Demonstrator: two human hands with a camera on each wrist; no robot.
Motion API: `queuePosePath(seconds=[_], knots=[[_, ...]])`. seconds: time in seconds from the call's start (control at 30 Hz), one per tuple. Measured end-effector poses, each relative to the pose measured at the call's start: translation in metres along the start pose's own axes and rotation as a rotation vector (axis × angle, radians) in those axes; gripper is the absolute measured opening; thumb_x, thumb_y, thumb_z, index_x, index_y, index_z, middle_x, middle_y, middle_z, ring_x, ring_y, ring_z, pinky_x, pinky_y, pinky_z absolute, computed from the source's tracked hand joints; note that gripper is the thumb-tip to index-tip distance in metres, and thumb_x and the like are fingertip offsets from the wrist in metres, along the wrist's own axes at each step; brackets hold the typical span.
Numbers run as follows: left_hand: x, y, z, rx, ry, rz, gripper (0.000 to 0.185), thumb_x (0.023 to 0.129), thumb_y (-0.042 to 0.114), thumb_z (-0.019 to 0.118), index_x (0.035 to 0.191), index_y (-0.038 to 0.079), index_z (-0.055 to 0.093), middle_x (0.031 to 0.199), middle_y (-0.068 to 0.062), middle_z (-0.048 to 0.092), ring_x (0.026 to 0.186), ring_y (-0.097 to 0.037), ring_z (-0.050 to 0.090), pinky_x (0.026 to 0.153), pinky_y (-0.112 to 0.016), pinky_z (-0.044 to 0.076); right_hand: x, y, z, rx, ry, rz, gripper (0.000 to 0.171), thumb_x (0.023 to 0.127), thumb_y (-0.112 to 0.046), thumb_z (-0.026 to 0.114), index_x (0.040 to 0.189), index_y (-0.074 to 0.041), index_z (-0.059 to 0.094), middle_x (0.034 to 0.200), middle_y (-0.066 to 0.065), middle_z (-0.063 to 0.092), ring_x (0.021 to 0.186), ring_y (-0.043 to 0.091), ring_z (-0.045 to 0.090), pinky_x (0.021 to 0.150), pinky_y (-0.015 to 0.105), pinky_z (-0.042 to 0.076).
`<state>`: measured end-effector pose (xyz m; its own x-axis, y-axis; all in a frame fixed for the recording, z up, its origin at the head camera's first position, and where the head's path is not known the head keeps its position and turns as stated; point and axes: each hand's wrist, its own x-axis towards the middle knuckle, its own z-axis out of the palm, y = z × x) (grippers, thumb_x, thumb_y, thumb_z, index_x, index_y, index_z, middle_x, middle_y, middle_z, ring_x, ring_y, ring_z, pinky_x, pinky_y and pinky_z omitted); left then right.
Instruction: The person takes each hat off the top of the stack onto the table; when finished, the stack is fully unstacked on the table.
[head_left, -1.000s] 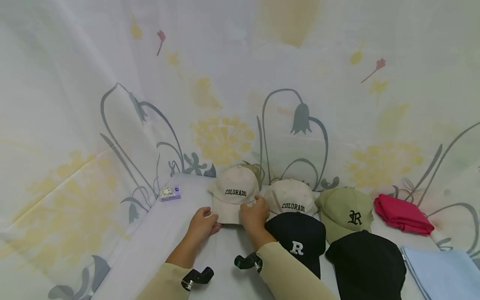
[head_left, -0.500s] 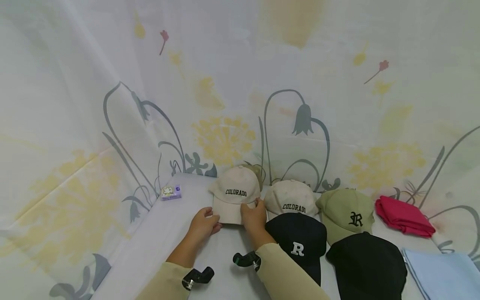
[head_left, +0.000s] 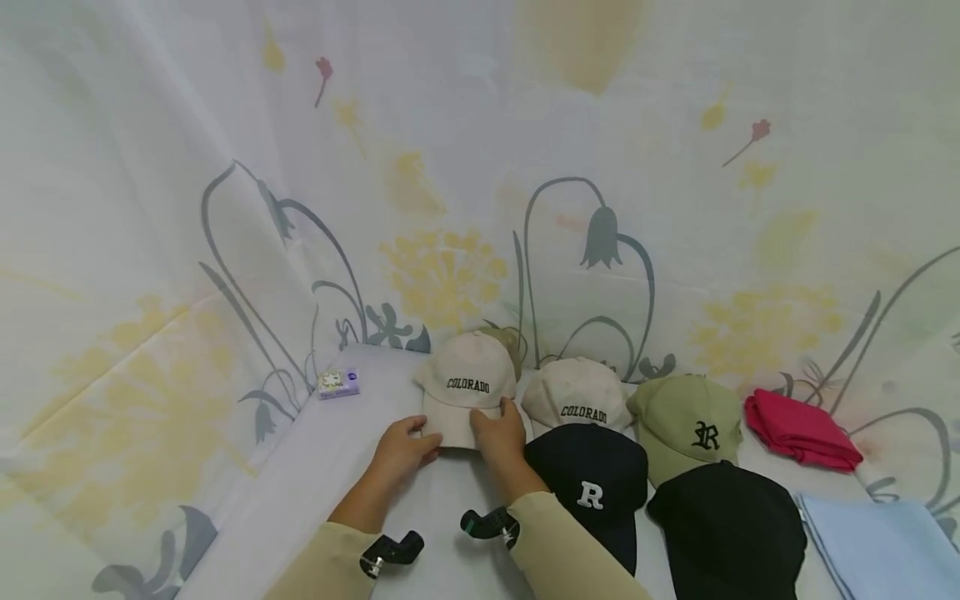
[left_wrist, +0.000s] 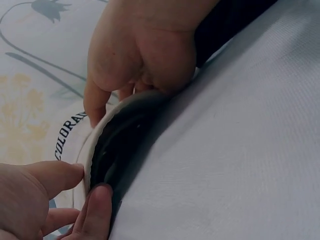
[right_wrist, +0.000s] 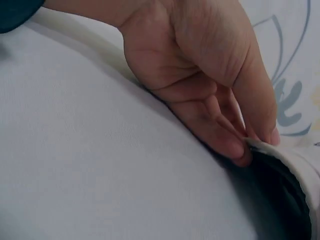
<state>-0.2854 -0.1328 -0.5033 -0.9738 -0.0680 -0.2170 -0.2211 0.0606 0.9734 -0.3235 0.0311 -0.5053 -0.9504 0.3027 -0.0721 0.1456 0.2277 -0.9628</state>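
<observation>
A cream cap lettered COLORADO sits at the back of the white table, its brim facing me. My left hand pinches the brim's left corner; in the left wrist view its thumb lies on top and a finger below the edge. On the brim's right side, my right hand grips with its thumb above, and the other fingers are partly hidden. The brim arches, and its shaded underside shows dark in both wrist views. The right wrist view shows my left hand at the brim's corner.
An olive cap peeks out behind. To the right are another COLORADO cap, a navy R cap, a green cap and a black cap. Beyond lie red cloth and blue cloth. A purple box lies left.
My right hand has shifted slightly left along the brim, its fingers drawing closer to the edge. The left hand keeps its hold, and the cap stays in place.
</observation>
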Motion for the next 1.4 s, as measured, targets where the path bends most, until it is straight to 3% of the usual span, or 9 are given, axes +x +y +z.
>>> queuePosePath(seconds=[0.37,0.8,1.07,1.4], knots=[[-0.004,-0.006,-0.004,-0.054,-0.074,-0.010,0.063,0.098,0.007,0.072,0.153,-0.007,0.045,0.162,-0.031,0.033,0.106,-0.021,0.069,0.092,-0.032,0.061,-0.014,0.001,-0.006,0.058,0.014,0.044,0.072,0.092,-0.018,0.072,0.154,0.006,0.043,0.158,0.028,0.045,0.145,0.041,0.043,0.117,0.057,0.040],[-0.011,-0.009,-0.011,-0.001,-0.070,0.017,0.064,0.097,0.008,0.073,0.153,-0.005,0.045,0.160,-0.032,0.036,0.106,-0.021,0.068,0.091,-0.032,0.061,-0.026,-0.003,-0.006,0.087,0.043,0.009,0.069,0.088,-0.011,0.075,0.150,0.007,0.049,0.155,0.028,0.048,0.144,0.041,0.044,0.117,0.057,0.040],[-0.026,-0.009,-0.018,0.027,-0.048,0.025,0.064,0.097,0.008,0.073,0.153,-0.005,0.044,0.157,-0.032,0.039,0.097,-0.019,0.068,0.085,-0.033,0.061,-0.039,-0.013,-0.006,0.079,0.026,-0.030,0.069,0.086,-0.008,0.078,0.148,0.006,0.051,0.153,0.026,0.050,0.141,0.040,0.047,0.116,0.057,0.042],[-0.047,-0.008,-0.024,0.002,-0.040,0.025,0.067,0.095,0.004,0.073,0.153,-0.007,0.042,0.160,-0.033,0.033,0.091,-0.019,0.067,0.083,-0.033,0.061,-0.056,-0.018,-0.009,-0.021,0.064,-0.056,0.068,0.079,-0.010,0.082,0.142,-0.001,0.059,0.141,0.026,0.055,0.127,0.040,0.053,0.107,0.059,0.047]])
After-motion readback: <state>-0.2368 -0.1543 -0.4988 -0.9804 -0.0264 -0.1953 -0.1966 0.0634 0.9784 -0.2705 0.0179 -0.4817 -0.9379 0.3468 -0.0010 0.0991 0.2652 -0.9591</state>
